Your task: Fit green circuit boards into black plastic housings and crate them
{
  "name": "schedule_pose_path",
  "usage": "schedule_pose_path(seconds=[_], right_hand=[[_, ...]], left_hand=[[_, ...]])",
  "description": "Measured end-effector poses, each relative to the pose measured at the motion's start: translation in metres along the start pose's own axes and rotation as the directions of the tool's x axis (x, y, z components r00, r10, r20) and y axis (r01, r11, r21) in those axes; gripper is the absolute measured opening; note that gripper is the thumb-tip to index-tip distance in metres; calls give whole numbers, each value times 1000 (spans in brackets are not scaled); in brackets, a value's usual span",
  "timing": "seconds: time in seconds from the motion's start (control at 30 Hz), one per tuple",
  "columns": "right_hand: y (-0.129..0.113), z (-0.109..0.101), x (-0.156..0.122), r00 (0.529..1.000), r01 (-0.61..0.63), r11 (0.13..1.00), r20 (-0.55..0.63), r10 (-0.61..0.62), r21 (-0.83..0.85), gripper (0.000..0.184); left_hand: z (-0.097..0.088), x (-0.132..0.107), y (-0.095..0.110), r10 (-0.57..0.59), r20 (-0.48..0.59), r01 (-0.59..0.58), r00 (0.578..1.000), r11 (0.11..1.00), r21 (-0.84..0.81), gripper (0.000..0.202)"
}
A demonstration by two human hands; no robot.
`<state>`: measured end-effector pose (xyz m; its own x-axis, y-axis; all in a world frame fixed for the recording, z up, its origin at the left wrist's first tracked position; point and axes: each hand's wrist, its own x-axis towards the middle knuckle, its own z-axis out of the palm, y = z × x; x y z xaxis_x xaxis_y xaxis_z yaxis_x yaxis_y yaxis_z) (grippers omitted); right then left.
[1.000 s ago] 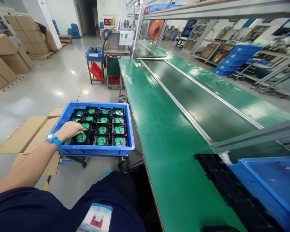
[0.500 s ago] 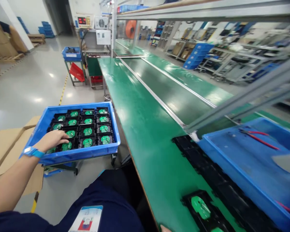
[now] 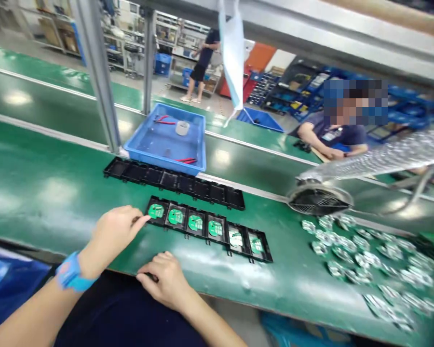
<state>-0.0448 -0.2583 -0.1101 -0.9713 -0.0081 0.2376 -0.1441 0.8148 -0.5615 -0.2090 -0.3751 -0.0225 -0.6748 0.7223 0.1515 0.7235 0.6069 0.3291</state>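
Note:
A row of black plastic housings [image 3: 202, 223] lies on the green workbench, and most of them hold a round green circuit board. My left hand [image 3: 117, 232], with a blue watch on the wrist, pinches the left edge of the leftmost housing [image 3: 157, 220]. In that housing sits a green circuit board [image 3: 155, 210]. My right hand [image 3: 166, 280] rests by the bench's near edge, its fingers curled and nothing visible in them. Behind the first row runs a second row of black housings [image 3: 181, 184] without boards.
A blue tray [image 3: 155, 144] with red-handled pliers [image 3: 186, 160] and a white roll [image 3: 182, 127] stands behind the rows. To the right are a fume duct [image 3: 320, 198] and many shiny clear parts [image 3: 361, 258]. A co-worker [image 3: 332, 132] sits across the bench.
My view has swung right, from the blue crate of housings to the bench. My left hand has left the crate and is now at the row's left end. My right hand has come into fuller view.

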Motion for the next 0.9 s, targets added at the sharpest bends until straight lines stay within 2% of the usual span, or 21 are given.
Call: schedule_pose_path(seconds=[0.03, 0.1, 0.2, 0.33, 0.47, 0.63, 0.7, 0.77, 0.83, 0.87, 0.9], right_hand=[[1, 1, -1, 1000, 6, 1000, 11, -5, -19, 20], [3, 2, -2, 999, 27, 999, 28, -25, -42, 19], [5, 2, 0, 998, 53, 997, 31, -52, -59, 19], [7, 4, -1, 997, 80, 994, 15, -79, -72, 20], [8, 4, -4, 994, 105, 992, 19, -103, -73, 23], [9, -1, 0, 994, 106, 994, -29, -106, -11, 25], [8, -1, -3, 993, 101, 994, -59, -99, 37, 30], [9, 0, -10, 992, 112, 992, -63, -108, 58, 31], [18, 4, -14, 985, 172, 984, -28, -171, 39, 24], [23, 7, -13, 981, 195, 980, -10, -195, 37, 23], [28, 9, -12, 989, 145, 989, 10, -146, 16, 24]], left_hand=[[7, 24, 17, 1, 89, -8, 996, 997, 74, 48], [21, 58, 39, -11, 187, -23, 982, 983, 180, 49], [38, 83, 53, -5, 248, -58, 969, 968, 246, 39], [46, 88, 51, -1, 305, -88, 952, 956, 280, 24], [43, 88, 35, -8, 298, -84, 954, 952, 295, 24], [43, 83, 14, 50, 250, -119, 967, 956, 269, 25], [33, 70, 6, 72, 223, -127, 972, 962, 243, 23], [11, 48, -9, 69, 187, -110, 980, 969, 219, 22], [-24, 16, -36, 18, 138, -48, 990, 975, 218, 24], [-46, -8, -54, -27, 108, 1, 994, 974, 229, 27], [-69, -37, -73, -82, 65, 64, 995, 967, 245, 30]])
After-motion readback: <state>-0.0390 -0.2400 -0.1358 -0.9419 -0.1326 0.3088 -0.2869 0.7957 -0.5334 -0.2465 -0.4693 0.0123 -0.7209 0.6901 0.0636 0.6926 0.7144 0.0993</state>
